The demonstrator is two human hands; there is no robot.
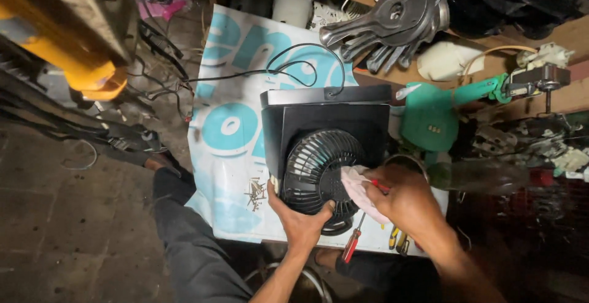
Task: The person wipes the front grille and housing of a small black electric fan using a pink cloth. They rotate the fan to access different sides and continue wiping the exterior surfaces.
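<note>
Head view, looking straight down: my left hand [302, 217] cups the lower rim of the round black fan grille [319, 171], fingers spread and curled up around its edge, thumb on the left side, gripping it firmly. My right hand [405, 202] presses a pale pink cloth [359, 189] against the right part of the grille; the fingers are closed together over the cloth, bunching it, and something thin and red pokes out between them, though I cannot tell what it is.

One fan: a small black plastic unit, its grille made of curved ribs radiating from a solid centre disc, set in a boxy black housing [328, 116] with a flat grey top edge. One thin black cable [294, 63] loops off behind it. It lies on a white sheet with big turquoise lettering [230, 125], glossy and creased.

Just left of my left hand sits one small heap of brassy screws [255, 194], too many and too small to count. Below my right hand lies one screwdriver with a red handle [352, 244], and beside it yellow-handled pliers [397, 240], partly hidden. Behind the fan rests one grey metal fan blade assembly [386, 23] with long flat vanes, and to the right one green plastic part [429, 116].
</note>
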